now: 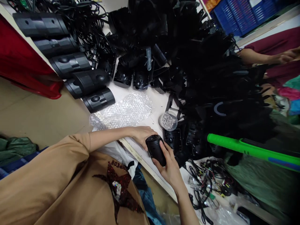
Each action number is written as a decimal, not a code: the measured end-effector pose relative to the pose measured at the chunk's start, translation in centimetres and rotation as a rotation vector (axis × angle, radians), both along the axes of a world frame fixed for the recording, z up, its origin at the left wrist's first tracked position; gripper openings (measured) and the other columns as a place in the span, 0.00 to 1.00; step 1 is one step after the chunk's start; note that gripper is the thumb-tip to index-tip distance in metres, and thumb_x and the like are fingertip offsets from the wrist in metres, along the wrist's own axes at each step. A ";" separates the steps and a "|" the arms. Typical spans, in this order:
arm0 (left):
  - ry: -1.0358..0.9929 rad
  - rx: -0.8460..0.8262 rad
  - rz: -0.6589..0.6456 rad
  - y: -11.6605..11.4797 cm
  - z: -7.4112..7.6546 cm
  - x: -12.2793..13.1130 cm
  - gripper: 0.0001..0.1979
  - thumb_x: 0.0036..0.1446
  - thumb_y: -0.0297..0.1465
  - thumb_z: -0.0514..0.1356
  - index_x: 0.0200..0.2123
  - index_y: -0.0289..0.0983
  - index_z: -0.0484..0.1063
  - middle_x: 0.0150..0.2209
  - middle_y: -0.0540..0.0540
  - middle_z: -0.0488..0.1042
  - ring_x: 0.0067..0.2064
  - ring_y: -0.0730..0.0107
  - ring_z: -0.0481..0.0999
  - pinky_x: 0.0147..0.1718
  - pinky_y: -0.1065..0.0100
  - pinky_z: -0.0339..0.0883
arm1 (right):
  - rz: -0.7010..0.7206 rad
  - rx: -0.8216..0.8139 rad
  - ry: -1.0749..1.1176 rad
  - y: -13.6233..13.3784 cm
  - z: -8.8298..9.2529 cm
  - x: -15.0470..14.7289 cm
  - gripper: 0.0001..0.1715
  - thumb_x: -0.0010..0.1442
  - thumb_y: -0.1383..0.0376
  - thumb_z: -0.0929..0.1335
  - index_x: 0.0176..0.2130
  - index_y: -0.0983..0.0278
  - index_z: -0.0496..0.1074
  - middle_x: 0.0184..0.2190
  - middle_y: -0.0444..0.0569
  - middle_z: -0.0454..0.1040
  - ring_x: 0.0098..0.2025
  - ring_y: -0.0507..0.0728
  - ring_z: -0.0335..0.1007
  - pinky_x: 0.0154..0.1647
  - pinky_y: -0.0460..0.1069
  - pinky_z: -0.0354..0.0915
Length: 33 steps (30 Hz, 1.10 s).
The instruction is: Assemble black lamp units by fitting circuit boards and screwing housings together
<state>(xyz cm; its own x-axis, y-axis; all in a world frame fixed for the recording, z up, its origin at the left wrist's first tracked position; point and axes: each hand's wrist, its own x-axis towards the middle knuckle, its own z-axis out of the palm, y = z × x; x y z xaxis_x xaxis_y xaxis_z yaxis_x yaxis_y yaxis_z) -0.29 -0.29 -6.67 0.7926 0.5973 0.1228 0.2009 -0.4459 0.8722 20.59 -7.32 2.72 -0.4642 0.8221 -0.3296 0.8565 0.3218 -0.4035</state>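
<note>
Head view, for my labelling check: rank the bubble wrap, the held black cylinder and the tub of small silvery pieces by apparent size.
1. Bubble wrap
2. Black cylinder, partly covered
3. Tub of silvery pieces

indoor light moderate, fairly even; direction hard to tell. bubble wrap (131,107) throws scattered white glare. white table (159,103) bright. pile of black parts (211,62) sinks to near-solid black, detail lost. soft sheen on black tubes (70,64). left hand (143,136), right hand (170,164) readable, slightly soft. co-worker's hand (287,56) blurry. wide-lens stretch toward edges; lower right corner dark, murky.
</note>
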 end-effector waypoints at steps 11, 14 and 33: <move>0.008 -0.065 -0.049 0.6 0.9 -0.6 0.41 0.41 0.41 0.67 0.56 0.33 0.57 0.54 0.37 0.66 0.54 0.52 0.65 0.54 0.59 0.55 | -0.240 0.103 0.137 -0.5 -1.3 -1.0 0.44 0.52 0.60 0.68 0.63 0.57 0.47 0.57 0.54 0.58 0.58 0.63 0.58 0.56 0.60 0.59; 0.089 -0.105 -0.056 0.9 1.3 -0.9 0.44 0.41 0.40 0.67 0.59 0.31 0.53 0.56 0.35 0.63 0.56 0.51 0.63 0.53 0.59 0.57 | -0.446 0.030 0.358 -0.3 -1.7 -0.1 0.47 0.49 0.58 0.70 0.63 0.59 0.47 0.59 0.55 0.58 0.59 0.63 0.57 0.58 0.60 0.57; 0.219 -0.095 0.336 -3.2 3.1 -0.9 0.33 0.61 0.33 0.49 0.64 0.38 0.34 0.62 0.35 0.52 0.59 0.58 0.61 0.53 0.59 0.61 | -0.973 -0.149 1.096 -1.0 -5.0 2.1 0.38 0.49 0.55 0.67 0.58 0.56 0.56 0.54 0.49 0.66 0.54 0.60 0.64 0.52 0.56 0.64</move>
<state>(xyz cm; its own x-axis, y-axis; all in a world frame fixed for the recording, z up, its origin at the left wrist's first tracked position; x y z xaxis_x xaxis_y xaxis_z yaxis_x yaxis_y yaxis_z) -1.19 -3.47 -3.54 0.5524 0.8281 -0.0956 0.5076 -0.2431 0.8266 22.67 -8.32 -2.26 0.1714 0.9404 -0.2938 -0.0419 -0.2910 -0.9558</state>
